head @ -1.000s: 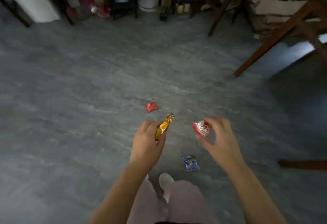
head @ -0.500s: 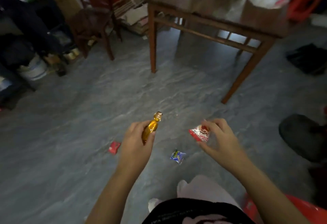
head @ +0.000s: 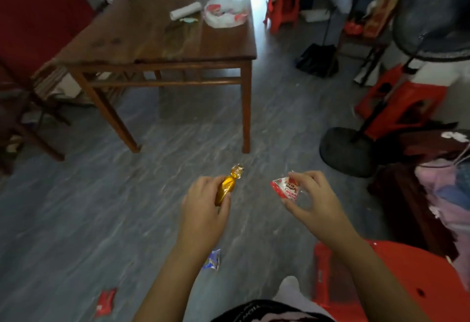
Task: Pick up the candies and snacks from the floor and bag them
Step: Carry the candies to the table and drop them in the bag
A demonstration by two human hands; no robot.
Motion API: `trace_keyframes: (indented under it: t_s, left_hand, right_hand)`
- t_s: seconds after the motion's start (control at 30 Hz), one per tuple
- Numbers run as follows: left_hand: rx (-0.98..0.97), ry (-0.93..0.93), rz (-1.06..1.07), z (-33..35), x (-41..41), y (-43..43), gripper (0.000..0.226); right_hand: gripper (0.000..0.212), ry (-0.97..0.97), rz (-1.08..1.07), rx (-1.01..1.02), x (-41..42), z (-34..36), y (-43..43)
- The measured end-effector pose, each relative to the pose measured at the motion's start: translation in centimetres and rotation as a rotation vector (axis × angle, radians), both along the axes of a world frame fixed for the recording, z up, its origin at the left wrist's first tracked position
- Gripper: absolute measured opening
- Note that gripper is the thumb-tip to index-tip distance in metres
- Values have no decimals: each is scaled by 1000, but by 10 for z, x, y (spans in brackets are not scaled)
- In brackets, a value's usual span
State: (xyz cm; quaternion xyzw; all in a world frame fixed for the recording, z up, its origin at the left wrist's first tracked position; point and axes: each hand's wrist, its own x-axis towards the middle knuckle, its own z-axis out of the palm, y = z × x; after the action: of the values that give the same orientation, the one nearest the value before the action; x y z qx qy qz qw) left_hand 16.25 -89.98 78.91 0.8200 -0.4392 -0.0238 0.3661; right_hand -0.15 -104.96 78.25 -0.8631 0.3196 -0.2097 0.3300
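My left hand (head: 203, 209) grips a gold-wrapped candy (head: 227, 185), its twisted end sticking up. A red and white snack packet (head: 286, 188) is pinched in the fingers of my right hand (head: 310, 199). Both hands hover at mid-height over the grey floor. A blue and white candy (head: 212, 260) lies on the floor just below my left wrist. A red packet (head: 105, 301) lies on the floor at the lower left. A white plastic bag (head: 225, 12) with red print sits on the far right of the wooden table (head: 162, 42).
A white paper roll (head: 184, 10) lies on the table beside the bag. Red plastic stools (head: 404, 98) and a fan base (head: 346, 151) stand at the right. A red stool (head: 396, 283) is at my lower right. A dark chair (head: 25, 118) stands at the left.
The view has swung right and up, from bare floor to the table and bag. Both hands keep their hold on the candies. The floor candies have slid down and left in the view.
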Motion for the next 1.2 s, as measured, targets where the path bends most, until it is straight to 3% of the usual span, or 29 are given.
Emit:
trace_keyframes:
  t_s: [0.3,0.6,0.77,1.0,1.2]
  left_hand:
    - [-32,147,-158,6,-70,-186,24]
    - [64,143,-200,-22,-39,-301,27]
    - [48,144,-205,-40,12,-405,25]
    - [-25,211,-153,-26,121,-553,25]
    - [-34,235,-31,-27,200,-623,30]
  right_hand:
    - [47,3,-193,-38,-97,7,-156]
    - [48,34,-235,2,-88,-14,-267]
    - [49,81,-220,-13,-35,-18,-363]
    - [50,127,-102,-28,101,2,-521]
    - [48,80,-63,-11,194,2,-616]
